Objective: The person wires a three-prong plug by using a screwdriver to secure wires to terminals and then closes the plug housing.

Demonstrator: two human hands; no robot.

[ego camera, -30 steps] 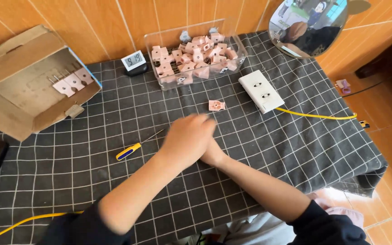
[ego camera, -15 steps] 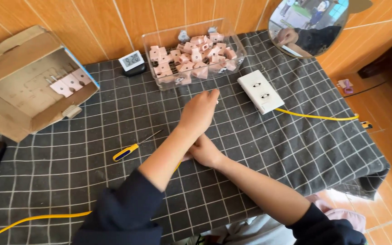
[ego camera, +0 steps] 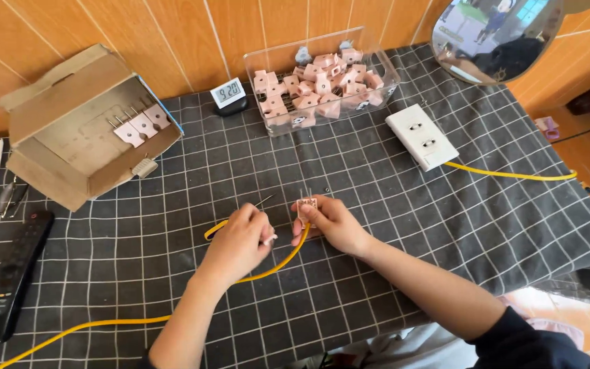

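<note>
My right hand (ego camera: pixel 332 222) grips a small pink plug (ego camera: pixel 306 205), its two metal prongs pointing up. My left hand (ego camera: pixel 237 242) pinches the end of a yellow cable (ego camera: pixel 278 263), whose pale stripped tip sits a finger's width from the plug. The cable trails down to the left across the checked cloth (ego camera: pixel 377 184) and off the near edge. A yellow-handled screwdriver (ego camera: pixel 213 229) lies just behind my left hand, with its metal tip showing beyond my knuckles.
At the back stands a clear plastic box (ego camera: pixel 384 92) with several pink plugs. Near it are a white socket block (ego camera: pixel 421 137) with its own yellow cable, a small digital clock (ego camera: pixel 228 92), and an open cardboard box (ego camera: pixel 56 171). A black remote (ego camera: pixel 11 273) lies at left and a mirror (ego camera: pixel 507 34) at back right.
My left hand reached out to the loose pink plug near the clear box and came back. The plug is now in my right hand and the yellow cable end in my left.
</note>
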